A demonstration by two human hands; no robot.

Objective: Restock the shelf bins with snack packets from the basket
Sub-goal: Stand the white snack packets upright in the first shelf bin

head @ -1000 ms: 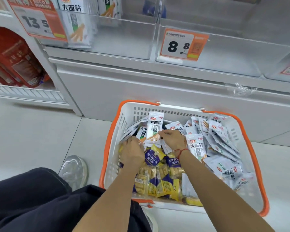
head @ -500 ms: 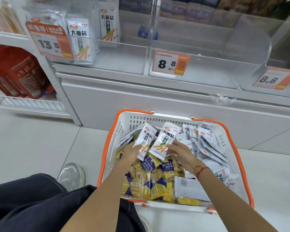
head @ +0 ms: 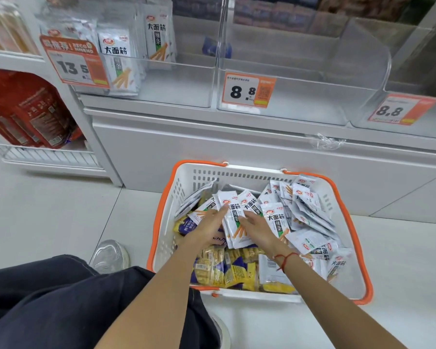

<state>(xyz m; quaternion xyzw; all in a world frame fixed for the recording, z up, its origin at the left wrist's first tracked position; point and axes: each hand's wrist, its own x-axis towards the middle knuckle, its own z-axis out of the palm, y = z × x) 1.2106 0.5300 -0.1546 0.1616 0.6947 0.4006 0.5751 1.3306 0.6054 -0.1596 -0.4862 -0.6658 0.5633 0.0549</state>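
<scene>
Bare forearms are seen; a red string (head: 285, 260) is worn on the right wrist, with dark trousers (head: 61, 303) and a pale shoe (head: 110, 255).

Pale tiled floor (head: 48, 212) carries the white, orange-rimmed basket (head: 337, 217), set just before the white shelf unit's base (head: 237, 147). A clear-soled shoe (head: 110, 255) rests left of the basket.
</scene>
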